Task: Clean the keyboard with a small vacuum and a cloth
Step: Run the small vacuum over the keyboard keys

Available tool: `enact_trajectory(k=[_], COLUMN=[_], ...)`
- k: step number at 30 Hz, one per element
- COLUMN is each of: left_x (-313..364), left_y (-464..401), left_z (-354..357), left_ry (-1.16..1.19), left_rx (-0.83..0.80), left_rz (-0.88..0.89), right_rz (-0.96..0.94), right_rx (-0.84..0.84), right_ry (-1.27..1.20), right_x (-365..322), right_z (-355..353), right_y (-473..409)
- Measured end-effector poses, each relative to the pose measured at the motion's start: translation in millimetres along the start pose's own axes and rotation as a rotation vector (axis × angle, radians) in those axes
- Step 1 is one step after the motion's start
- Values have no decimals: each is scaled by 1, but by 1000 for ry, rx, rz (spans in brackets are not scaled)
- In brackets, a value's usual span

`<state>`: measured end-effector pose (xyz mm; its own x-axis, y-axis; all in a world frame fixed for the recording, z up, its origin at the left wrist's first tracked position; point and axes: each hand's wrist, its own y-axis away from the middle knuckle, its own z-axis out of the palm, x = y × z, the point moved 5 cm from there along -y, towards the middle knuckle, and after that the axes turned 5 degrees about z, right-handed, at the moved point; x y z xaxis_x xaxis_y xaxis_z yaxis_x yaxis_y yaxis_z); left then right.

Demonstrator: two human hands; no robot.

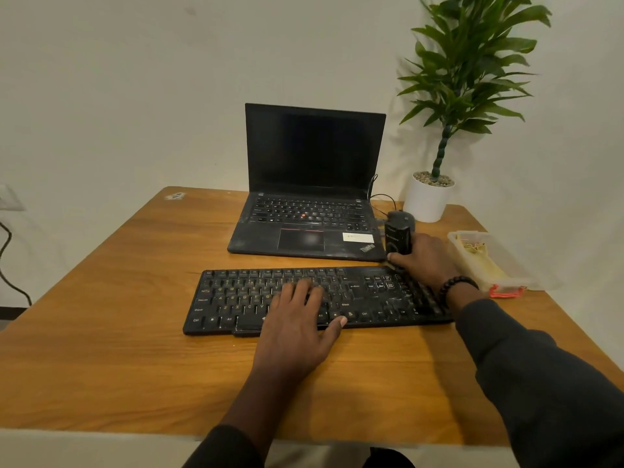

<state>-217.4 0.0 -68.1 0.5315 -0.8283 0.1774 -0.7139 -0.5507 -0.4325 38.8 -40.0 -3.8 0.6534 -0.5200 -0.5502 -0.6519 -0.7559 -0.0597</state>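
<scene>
The left hand (pixel 297 312) is lying flat on the keyboard (pixel 371 295), probably steadying it; behind its far right corner, the right hand (pixel 422 261) fingers are gripping the small vacuum (pixel 398 236).

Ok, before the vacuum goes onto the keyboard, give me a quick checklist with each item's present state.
1. Vacuum in hand: ok. The right hand grips the small vacuum, upright beside the laptop.
2. Keyboard steadied: ok. The left hand rests flat on the keyboard.
3. Key area free for the nozzle: not ok. The left hand covers the middle keys.
4. Vacuum running: cannot tell.
5. Cloth within reach: not ok. No cloth shows on the table.
6. Clutter near the right end: ok. The plastic container lies apart from the keyboard.
</scene>
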Motion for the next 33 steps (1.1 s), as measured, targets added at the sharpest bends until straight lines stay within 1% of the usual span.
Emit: enact_trajectory(k=[1, 2, 5, 7, 9, 13, 14, 16, 18, 19, 21, 25, 26, 27, 29, 30, 31, 33], left_x=[1, 1, 0, 0, 0, 0, 0, 0, 0, 0, 0, 1, 1, 1, 0, 0, 0, 0], left_y=[0, 0, 1, 2, 1, 1, 1, 1, 1, 2, 2, 1, 1, 1, 1, 1, 1, 1], left_z=[0, 0, 0, -1, -1, 0, 0, -1, -1, -1, -1, -1, -1, -1, -1, -1, -1, -1], left_ry=[0, 2, 5, 4, -1, 1, 4, 3, -2, -4, -7, -12, -9, -2, 2, 0, 0, -4], left_rx=[0, 0, 4, 8, 11, 9, 12, 17, 21, 23, 25, 24, 27, 33, 37, 35, 33, 33], left_rz=[2, 0, -1, 0, 0, 3, 4, 1, -1, 0, -1, -1, 1, 3, 2, 2, 2, 1], right_rz=[-2, -14, 15, 26, 0, -68, -72, -73, -50, -36, -40, -86, -93, -95, -51, -38, -43, -59], right_rx=[18, 8, -151, -214, -179, 32, 59, 31, -75, -122, -140, 45, 60, 35, -74, -92, -70, 45], right_ry=[21, -11, -281, -289, -193, 147, 169, 68, -110, -152, -113, 129, 128, 75, -96, -108, -62, 62], right_x=[-2, -6, -20, -23, -20, -16, -16, -18, -18, -16, -13, -15, -16, -16, -12, -10, -8, -9], right_z=[-4, -4, 21, 36, 34, 6, 2, 3, 15, 21, 24, -2, -4, -2, 12, 17, 18, 9], right_y=[0, 1, 9, 13, 10, 0, -1, 3, 9, 13, 17, 15, 16, 17, 21, 22, 24, 22])
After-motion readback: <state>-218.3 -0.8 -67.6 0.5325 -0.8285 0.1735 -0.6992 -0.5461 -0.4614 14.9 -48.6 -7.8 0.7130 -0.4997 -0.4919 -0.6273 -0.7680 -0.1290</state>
